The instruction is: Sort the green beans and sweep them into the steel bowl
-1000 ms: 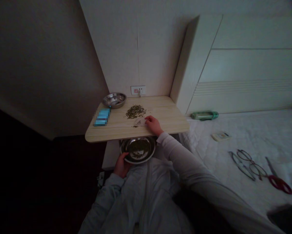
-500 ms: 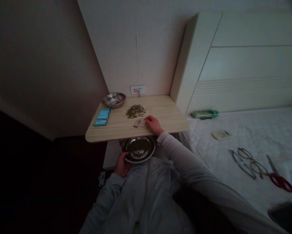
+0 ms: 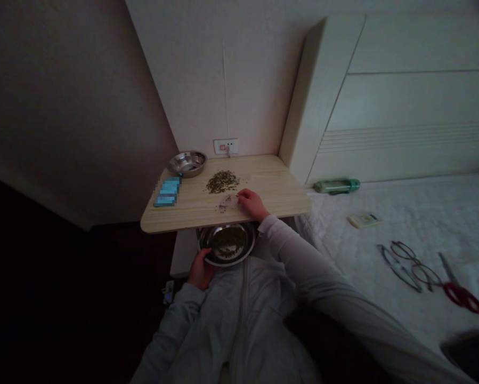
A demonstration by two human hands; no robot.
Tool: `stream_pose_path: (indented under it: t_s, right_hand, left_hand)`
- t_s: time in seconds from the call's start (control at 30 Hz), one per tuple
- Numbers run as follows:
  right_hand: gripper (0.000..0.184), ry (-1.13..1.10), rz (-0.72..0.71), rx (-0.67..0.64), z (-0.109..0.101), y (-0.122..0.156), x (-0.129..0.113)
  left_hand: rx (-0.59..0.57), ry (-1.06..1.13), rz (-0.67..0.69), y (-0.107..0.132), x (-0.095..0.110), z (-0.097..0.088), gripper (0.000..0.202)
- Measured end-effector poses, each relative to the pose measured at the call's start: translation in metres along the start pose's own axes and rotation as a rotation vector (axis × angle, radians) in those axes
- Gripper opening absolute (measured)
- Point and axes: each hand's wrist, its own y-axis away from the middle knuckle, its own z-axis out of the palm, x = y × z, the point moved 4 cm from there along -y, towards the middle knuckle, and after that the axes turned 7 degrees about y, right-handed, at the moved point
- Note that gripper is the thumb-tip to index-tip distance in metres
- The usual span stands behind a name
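Observation:
My left hand [image 3: 201,271] grips the near left rim of a steel bowl [image 3: 245,255], thumb over the edge. The bowl is just below the front edge of the wooden tabletop [image 3: 279,184], and small green grains lie in it. On the tabletop my right hand [image 3: 252,204] is closed, its thumb and fingertips pinched together; what is between them is too small to make out. Left of those fingertips lies a thin, see-through piece [image 3: 228,201] with dark bits on and around it. Just behind it spreads a loose pile of green grains [image 3: 223,182].
A second steel bowl [image 3: 187,164] and a phone [image 3: 168,192] occupy the tabletop's left side. The wall has a socket [image 3: 226,146]. On the bed are a green bottle [image 3: 337,186], a pale flat item [image 3: 364,220], glasses [image 3: 417,264] and red-handled scissors [image 3: 461,293].
The view has shifted very slightly. My right fingertips have moved only a little beside the see-through piece, and my left hand keeps its hold on the bowl.

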Motion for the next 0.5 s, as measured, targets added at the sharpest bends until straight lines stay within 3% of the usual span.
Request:
stream_pose_path:
  t_s: [0.5]
  right_hand:
    - [0.021,0.011,-0.035,-0.064,0.0047,0.0044,-0.0095]
  left_hand:
    - [0.009,0.009,0.02,-0.0011,-0.0001,-0.0015,0.014]
